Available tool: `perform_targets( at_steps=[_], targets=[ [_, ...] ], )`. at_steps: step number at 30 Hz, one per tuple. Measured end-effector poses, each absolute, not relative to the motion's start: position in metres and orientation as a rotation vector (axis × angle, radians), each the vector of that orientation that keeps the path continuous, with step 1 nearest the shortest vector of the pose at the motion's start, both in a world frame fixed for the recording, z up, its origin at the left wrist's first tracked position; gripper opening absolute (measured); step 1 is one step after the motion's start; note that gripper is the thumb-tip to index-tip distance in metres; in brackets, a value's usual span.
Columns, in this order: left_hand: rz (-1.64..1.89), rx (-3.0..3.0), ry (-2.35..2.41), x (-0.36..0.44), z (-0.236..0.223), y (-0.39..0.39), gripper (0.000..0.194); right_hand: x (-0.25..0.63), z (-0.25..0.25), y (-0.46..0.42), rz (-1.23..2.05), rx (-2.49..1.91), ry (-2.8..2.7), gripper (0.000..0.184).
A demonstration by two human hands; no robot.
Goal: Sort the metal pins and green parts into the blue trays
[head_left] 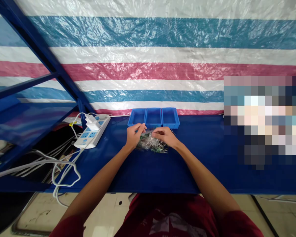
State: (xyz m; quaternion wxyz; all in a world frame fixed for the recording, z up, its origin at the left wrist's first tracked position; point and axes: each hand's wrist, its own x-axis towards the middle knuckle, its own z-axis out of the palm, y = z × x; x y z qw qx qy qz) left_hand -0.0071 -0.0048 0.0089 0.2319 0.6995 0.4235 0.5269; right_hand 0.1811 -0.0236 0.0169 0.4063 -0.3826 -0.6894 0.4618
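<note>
A clear plastic bag [148, 142] lies on the blue table, with many small parts with thin metal leads and some green bits in or under it. At the bag's left side is my left hand [134, 135], thumb and fingers pinched together at its upper edge. From the right, my right hand [167, 136] pinches the crumpled plastic near the top. Thin metal pieces [164, 147] spread out below the right hand. Just behind both hands stands a row of three joined blue trays [154, 125]; something small may lie in the left one.
A white power strip [95, 138] with a plugged-in white adapter [92, 123] sits on the left. Loose white cables [64, 163] hang over the table's left edge. A blue metal frame [43, 59] rises at left, and a striped sheet [143, 72] hangs behind. The right side is pixelated.
</note>
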Motion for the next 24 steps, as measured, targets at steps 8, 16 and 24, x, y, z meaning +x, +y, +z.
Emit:
perform_targets(
  at_steps=[8,16,24],
  targets=[
    [1.452,1.963,1.197,-0.006,0.007,-0.004,0.038,0.203,0.015,-0.006,1.301,-1.134,-1.142,0.034],
    [1.393,2.199,1.186,-0.006,0.009,-0.004,0.034,0.212,0.008,-0.003,0.735,-1.517,-1.200,0.023],
    [1.185,2.573,1.062,-0.009,0.001,0.003,0.020,0.213,0.008,-0.005,0.398,-1.751,-1.851,0.006]
  ],
)
